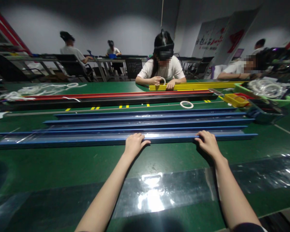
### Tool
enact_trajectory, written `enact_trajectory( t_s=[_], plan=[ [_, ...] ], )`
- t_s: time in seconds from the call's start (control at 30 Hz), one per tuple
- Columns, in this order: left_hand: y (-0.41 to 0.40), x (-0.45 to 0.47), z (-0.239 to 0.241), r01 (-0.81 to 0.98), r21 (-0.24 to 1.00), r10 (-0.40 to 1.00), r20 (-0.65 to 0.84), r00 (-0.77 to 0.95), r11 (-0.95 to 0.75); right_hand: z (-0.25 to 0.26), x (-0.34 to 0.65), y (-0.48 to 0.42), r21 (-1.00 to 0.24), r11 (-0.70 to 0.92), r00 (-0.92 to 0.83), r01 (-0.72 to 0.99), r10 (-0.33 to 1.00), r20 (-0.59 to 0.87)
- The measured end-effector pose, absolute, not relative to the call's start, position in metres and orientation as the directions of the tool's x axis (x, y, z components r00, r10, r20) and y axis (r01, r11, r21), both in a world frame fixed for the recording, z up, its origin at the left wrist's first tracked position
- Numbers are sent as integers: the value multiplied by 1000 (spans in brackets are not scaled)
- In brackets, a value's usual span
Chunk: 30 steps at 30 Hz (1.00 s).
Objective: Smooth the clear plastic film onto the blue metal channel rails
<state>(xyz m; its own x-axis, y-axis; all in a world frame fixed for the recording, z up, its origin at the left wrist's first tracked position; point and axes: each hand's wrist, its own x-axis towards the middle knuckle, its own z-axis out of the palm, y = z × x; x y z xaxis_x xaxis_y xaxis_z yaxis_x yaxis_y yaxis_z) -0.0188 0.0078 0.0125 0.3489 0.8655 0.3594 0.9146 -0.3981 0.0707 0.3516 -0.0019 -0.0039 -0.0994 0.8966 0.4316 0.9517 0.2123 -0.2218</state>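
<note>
A long blue channel strip (170,140) with raised edges lies across the table, nearest to me among several blue ones. My left hand (134,144) grips its near edge, fingers over the rim and thumb along the front side. Farther right, my right hand (208,143) holds the same edge between thumb and curled fingers. The fingertips of both hands are partly hidden inside the channel. Behind it, other blue channel strips (149,122) lie parallel. A wide sheet of clear plastic film (183,185) is spread under my forearms and reflects the light.
Beyond lie red and black strips (125,96), a white ring (186,104) and tangled white strips (43,90). At right stand a yellow tray (235,100) and a green bin (286,100) with bagged rings. Opposite, a person (163,64) leans over yellow strips (200,85), holding a ring.
</note>
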Motion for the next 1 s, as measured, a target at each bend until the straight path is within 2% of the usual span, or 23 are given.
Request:
enact_trajectory(
  t_s=[0.27, 0.63, 0.8, 0.9, 1.0],
  plan=[
    [8, -19, 16, 923, 62, 879, 334, 339, -380, -6, 359, 3, -288, 240, -100, 927, 898, 429],
    [6, -18, 15, 923, 28, 870, 346, 351, -384, -6, 358, 3, -262, 238, -111, 935, 900, 421],
    [6, -17, 10, 920, -19, 845, 388, 368, -392, -3, 353, 0, -180, 209, -118, 961, 902, 415],
    [5, -16, 9, 918, -32, 831, 412, 373, -396, 1, 351, -1, -135, 197, -133, 971, 916, 379],
    [5, -16, 9, 917, -33, 825, 424, 373, -398, 8, 349, 0, -172, 208, -145, 963, 937, 319]
  ],
)
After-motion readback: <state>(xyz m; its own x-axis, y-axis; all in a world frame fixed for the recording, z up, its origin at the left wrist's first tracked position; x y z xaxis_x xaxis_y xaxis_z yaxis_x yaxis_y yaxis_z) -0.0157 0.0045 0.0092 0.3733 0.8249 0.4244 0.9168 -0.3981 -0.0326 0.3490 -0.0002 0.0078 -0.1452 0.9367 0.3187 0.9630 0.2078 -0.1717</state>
